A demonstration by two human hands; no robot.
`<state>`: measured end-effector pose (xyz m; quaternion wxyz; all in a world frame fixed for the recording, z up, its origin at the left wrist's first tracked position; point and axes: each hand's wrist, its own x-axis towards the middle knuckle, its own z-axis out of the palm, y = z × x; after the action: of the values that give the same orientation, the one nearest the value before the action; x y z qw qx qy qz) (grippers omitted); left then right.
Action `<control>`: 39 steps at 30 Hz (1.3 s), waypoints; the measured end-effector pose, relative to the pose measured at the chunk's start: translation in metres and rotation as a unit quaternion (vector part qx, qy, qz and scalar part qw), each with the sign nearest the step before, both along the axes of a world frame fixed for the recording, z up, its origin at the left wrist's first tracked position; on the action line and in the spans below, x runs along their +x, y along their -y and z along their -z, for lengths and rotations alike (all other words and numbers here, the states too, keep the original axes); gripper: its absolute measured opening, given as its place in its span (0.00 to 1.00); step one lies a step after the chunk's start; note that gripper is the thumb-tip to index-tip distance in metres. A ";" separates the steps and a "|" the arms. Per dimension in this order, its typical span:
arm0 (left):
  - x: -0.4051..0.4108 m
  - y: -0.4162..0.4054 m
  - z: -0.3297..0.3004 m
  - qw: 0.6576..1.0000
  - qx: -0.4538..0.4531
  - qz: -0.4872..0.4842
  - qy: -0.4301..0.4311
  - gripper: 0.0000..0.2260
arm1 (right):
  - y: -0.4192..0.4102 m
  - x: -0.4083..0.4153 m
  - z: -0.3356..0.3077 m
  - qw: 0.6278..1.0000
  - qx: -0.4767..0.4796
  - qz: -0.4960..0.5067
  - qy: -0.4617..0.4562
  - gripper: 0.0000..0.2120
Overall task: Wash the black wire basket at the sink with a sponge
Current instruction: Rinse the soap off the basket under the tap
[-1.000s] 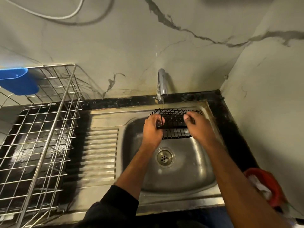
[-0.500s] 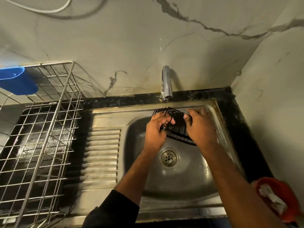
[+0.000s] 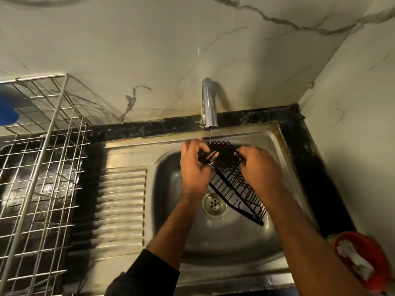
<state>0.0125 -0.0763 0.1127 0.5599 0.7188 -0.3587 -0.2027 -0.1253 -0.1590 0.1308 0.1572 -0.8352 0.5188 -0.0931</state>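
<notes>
Rinse step: both hands, left (image 3: 195, 165) and right (image 3: 259, 167), grasp tilted basket (image 3: 233, 178) under tap (image 3: 209, 105) trickle; next likely needs sponge, none visible

Veined marble walls (image 3: 149, 50) meeting in a corner — black countertop (image 3: 316, 159), dim warm light

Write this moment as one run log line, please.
left hand: grips black wire basket | right hand: grips basket | tap: thin trickle
</notes>
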 end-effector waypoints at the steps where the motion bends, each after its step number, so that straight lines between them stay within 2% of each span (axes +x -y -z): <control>1: 0.001 0.000 -0.003 0.999 0.005 -0.026 -0.035 0.17 | -0.001 0.001 0.002 1.000 0.004 -0.001 -0.002 0.18; 3: 0.007 -0.001 -0.003 0.995 0.023 -0.080 -0.051 0.21 | -0.005 0.003 0.004 1.000 0.020 0.001 0.014 0.18; 5: 0.013 -0.001 0.001 0.985 0.088 -0.128 -0.077 0.26 | -0.009 0.006 0.005 0.999 0.028 0.003 0.041 0.18; 6: 0.016 -0.001 0.002 0.973 0.112 -0.135 -0.152 0.28 | -0.012 0.007 0.006 0.998 0.026 0.006 0.052 0.18; 7: 0.016 0.001 -0.002 0.948 0.118 -0.129 -0.268 0.28 | -0.013 0.008 0.006 0.998 0.023 0.010 0.061 0.19; 8: 0.015 0.002 -0.005 0.914 0.115 -0.101 -0.376 0.23 | -0.014 0.007 0.006 0.997 0.024 0.014 0.068 0.19; 9: 0.013 0.001 -0.012 0.887 0.097 -0.064 -0.448 0.17 | -0.015 0.006 0.006 0.997 0.030 0.019 0.072 0.19; 11: 0.009 -0.002 -0.022 0.871 0.082 -0.013 -0.484 0.11 | -0.013 0.001 0.008 0.997 0.037 0.030 0.067 0.19; 14: 0.012 -0.007 -0.024 0.853 0.053 -0.013 -0.520 0.12 | -0.013 -0.007 0.009 0.997 0.049 0.031 0.048 0.17; 17: 0.015 -0.011 -0.024 0.831 0.071 -0.014 -0.552 0.16 | -0.019 -0.013 0.004 0.995 0.091 0.024 0.038 0.11; 20: 0.006 -0.012 -0.029 0.833 0.112 -0.036 -0.541 0.18 | -0.024 -0.017 0.004 0.993 0.110 0.019 0.023 0.14; 23: -0.003 -0.011 -0.028 0.862 0.144 -0.094 -0.478 0.16 | -0.026 -0.019 0.002 0.990 0.138 -0.010 0.004 0.15; 28: 0.001 -0.019 -0.024 0.901 0.075 -0.127 -0.407 0.17 | -0.032 -0.016 0.004 0.981 0.167 -0.094 -0.005 0.08; 29: 0.002 -0.023 -0.025 0.909 0.067 -0.123 -0.392 0.17 | -0.030 -0.016 0.005 0.981 0.167 -0.095 0.022 0.08; 31: 0.005 -0.032 -0.026 0.932 0.066 -0.106 -0.339 0.17 | -0.023 -0.015 0.005 0.976 0.161 -0.056 0.137 0.10; 34: 0.010 -0.047 -0.030 0.954 0.058 -0.092 -0.278 0.19 | -0.017 -0.001 -0.005 0.932 0.185 0.026 0.310 0.10; 37: 0.014 -0.062 -0.037 0.959 0.051 -0.095 -0.263 0.19 | -0.022 0.022 -0.017 0.834 0.317 0.103 0.439 0.12; 39: 0.018 -0.073 -0.039 0.964 0.047 -0.083 -0.250 0.19 | -0.027 0.033 -0.025 0.784 0.369 0.123 0.484 0.14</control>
<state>0.0310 -0.0029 0.1512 0.6123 0.6980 -0.1364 -0.3453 -0.0921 -0.1322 0.1553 0.6712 -0.4880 0.4674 -0.3049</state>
